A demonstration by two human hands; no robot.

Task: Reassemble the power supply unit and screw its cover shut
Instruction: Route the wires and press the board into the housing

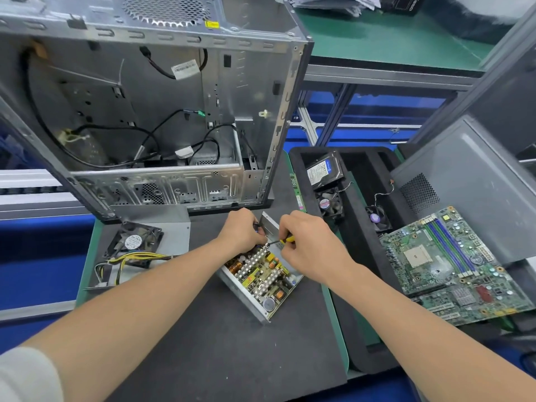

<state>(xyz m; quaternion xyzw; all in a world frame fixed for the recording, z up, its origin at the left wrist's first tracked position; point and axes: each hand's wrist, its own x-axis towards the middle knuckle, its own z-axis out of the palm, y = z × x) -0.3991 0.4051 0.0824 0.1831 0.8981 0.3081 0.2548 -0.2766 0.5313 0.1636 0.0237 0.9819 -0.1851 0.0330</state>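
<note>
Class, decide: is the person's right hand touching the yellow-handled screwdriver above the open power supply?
Touching. The head view shows the right hand pinching the screwdriver by its yellow handle, with the fingers curled round it.

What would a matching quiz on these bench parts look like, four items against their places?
1 open metal power supply box
2 green motherboard
3 black white-labelled hard drive
4 yellow-handled screwdriver

a in the black foam tray
b in the right hand
c at the far right
d centre of the dark mat

Pairs: 1-d, 2-c, 3-a, 4-b
</note>
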